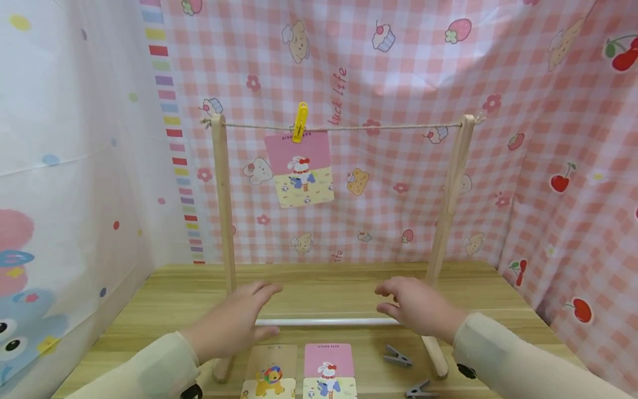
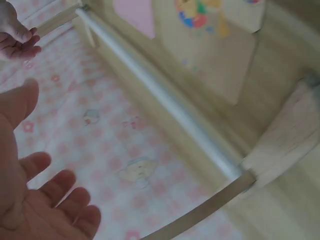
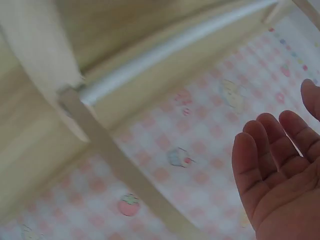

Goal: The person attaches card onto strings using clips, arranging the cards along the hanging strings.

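Note:
My left hand (image 1: 234, 320) hovers beside the rack's left post, fingers loosely bent and nothing held. Opposite it, my right hand (image 1: 416, 307) is in the air near the right post, also holding nothing. Between the posts runs a string (image 1: 389, 127), where a yellow clothespin (image 1: 300, 123) fastens a pink and yellow rabbit card (image 1: 304, 180). On the table below lie a brown lion card (image 1: 271, 370) and a second rabbit card (image 1: 329, 368), side by side. To their right are a grey clothespin (image 1: 397, 356) and another grey clothespin (image 1: 420, 390), partly cut off by the frame.
The wooden rack has a left post (image 1: 224, 205), a right post (image 1: 451, 205) and a white crossbar (image 1: 329, 321) low between them. It stands on a wood-grain table (image 1: 329, 282). A pink checked curtain (image 1: 399, 188) hangs behind, with a white printed curtain (image 1: 89, 183) at left.

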The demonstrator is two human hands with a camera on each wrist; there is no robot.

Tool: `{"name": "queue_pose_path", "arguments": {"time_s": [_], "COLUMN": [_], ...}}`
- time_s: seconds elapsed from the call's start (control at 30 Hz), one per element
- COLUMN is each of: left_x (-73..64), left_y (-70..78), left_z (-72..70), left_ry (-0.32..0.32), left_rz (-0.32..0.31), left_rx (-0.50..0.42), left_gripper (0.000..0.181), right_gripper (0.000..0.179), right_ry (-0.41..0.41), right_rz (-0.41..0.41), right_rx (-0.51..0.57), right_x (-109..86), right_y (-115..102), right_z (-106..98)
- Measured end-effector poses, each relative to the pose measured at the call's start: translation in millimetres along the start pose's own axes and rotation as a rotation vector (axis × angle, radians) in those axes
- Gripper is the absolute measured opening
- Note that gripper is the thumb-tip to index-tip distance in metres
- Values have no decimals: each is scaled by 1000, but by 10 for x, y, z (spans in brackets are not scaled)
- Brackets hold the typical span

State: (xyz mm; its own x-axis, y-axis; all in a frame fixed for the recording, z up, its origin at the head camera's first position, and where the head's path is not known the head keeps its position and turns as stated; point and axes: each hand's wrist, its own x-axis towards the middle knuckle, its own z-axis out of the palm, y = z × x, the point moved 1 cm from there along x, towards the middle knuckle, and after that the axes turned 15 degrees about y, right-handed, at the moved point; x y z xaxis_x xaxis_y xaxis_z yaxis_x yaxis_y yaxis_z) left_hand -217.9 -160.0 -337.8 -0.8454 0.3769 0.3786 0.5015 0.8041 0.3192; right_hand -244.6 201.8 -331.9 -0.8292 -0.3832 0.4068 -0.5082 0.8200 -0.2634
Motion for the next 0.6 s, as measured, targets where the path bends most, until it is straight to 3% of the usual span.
{"name": "queue_pose_path", "arguments": {"time_s": [0.27, 0.6], "left_x": [-210, -344], "left_y": [-102, -166], "left_z": [158, 339], "left_ry": [-172, -227], "left_rz": [-32, 17], "left_rx": [-18, 39], "left_gripper": [81, 87], "right_gripper": [25, 26], "right_ry": [-49, -121], "right_rz": [18, 46], "right_rx": [17, 49], "right_x": [-158, -313], "right_y": [201, 340], "right_z": [201, 389]}}
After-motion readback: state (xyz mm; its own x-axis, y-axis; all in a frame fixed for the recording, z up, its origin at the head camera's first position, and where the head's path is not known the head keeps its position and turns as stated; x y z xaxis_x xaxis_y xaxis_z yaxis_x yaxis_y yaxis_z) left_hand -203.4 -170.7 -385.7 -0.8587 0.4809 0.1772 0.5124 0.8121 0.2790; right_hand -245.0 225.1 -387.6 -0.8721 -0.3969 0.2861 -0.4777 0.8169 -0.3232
